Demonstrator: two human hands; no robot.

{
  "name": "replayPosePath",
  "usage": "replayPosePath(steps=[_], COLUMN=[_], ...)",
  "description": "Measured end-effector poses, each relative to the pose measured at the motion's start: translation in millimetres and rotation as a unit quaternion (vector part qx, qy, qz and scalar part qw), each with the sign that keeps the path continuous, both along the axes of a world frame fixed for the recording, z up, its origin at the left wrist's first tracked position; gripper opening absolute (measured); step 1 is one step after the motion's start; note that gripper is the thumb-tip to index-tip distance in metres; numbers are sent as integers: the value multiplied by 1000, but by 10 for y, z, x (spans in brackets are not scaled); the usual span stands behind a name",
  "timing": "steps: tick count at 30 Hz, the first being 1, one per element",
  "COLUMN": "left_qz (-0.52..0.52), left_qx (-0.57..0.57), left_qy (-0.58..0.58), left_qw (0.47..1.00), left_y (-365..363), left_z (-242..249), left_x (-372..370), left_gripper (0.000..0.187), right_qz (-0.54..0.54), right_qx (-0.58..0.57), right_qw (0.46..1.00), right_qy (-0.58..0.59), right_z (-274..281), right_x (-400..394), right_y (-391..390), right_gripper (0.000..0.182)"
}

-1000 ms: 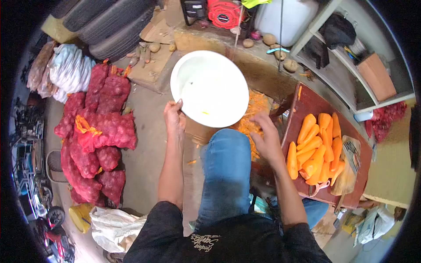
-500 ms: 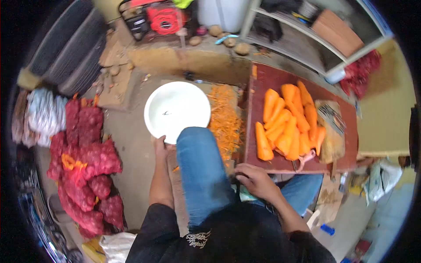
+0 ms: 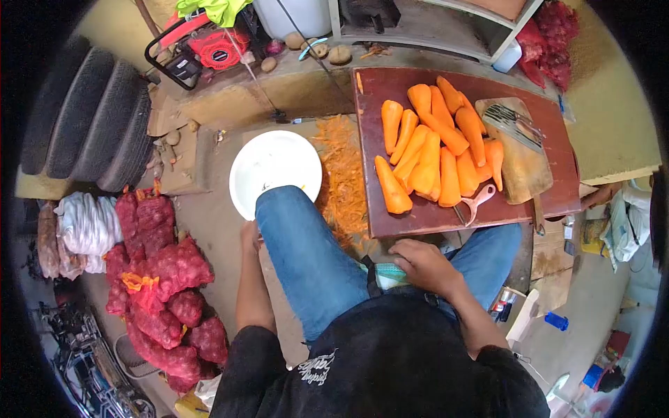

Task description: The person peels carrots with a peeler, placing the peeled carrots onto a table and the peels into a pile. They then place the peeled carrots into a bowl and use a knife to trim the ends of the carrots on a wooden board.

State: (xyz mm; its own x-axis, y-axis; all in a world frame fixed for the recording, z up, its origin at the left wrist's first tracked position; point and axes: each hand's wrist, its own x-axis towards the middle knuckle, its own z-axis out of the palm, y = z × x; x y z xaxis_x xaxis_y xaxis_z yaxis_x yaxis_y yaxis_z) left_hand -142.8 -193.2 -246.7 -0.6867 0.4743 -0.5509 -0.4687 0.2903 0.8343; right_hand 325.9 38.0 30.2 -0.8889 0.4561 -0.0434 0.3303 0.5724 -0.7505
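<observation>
My left hand is at the lower left rim of a round white basin, its fingers mostly hidden below the rim. A few small dark bits lie inside the basin, which stands beside my knee. My right hand rests over my lap with its fingers curled, near a greenish cloth; whether anything is in it is hidden. Beyond it, several peeled carrots are piled on a dark red table. A pink peeler lies at the table's near edge, beside a wooden board with a knife.
Orange peelings cover the floor between basin and table. Red net sacks lie at the left, below stacked tires. A red machine stands at the back left, and a metal shelf behind the table.
The view has shifted, so the table and carrots appear higher and the sacks further right. My right hand appears slightly further right, away from the table's near left corner. My left hand stays at the basin.
</observation>
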Motion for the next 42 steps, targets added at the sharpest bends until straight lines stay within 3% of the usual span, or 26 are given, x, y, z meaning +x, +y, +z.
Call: replayPosePath(steps=[3,4,5,12,15,17,18,21,22,25,30,34,38,40,42], left_qz=[69,52,64,128,123,138,158,171,168,158,178,218,195,183,195], left_qx=[65,109,104,106,133,149,152,159,163,216,216,148,98,30,60], left_qy=[-80,-203,-219,-149,-70,-7,24,69,74,69,89,118,67,70,62], left_qw=[992,972,968,975,981,979,975,970,969,961,956,957,974,980,977], left_y=[-9,-71,-27,1122,1505,1497,1546,1608,1614,1626,1434,1410,1416,1491,1515], left_z=[-773,-1101,-1124,-44,603,988,1204,1754,1902,2356,2655,2502,2220,2386,2287], left_x=[-137,-330,-228,-318,-688,-752,-684,-518,-447,-287,-109,341,495,707,842], left_gripper=[36,44,42,35,33,38,37,34,33,33,30,29,29,25,25], right_qz=[-19,-29,-41,-99,-260,-304,-332,-337,-331,-283,-292,-292,-266,-266,-265], right_qx=[-19,-24,-30,6,-64,-15,10,69,44,187,166,109,153,115,99], right_qw=[999,999,998,995,963,944,940,938,942,940,940,950,952,957,959], right_qy=[20,24,24,11,15,127,83,35,-24,-48,-58,-20,-9,-21,-19], right_z=[-24,1,57,148,332,211,265,469,524,386,317,333,199,354,304], right_x=[99,94,108,299,151,38,-40,-367,-433,-518,-493,-575,-653,-725,-722], right_y=[-11,10,18,305,465,661,753,917,962,1095,1138,1118,1136,1095,1100], right_gripper=[19,18,18,25,29,34,49,62,75,81,87,85,82,81,78])
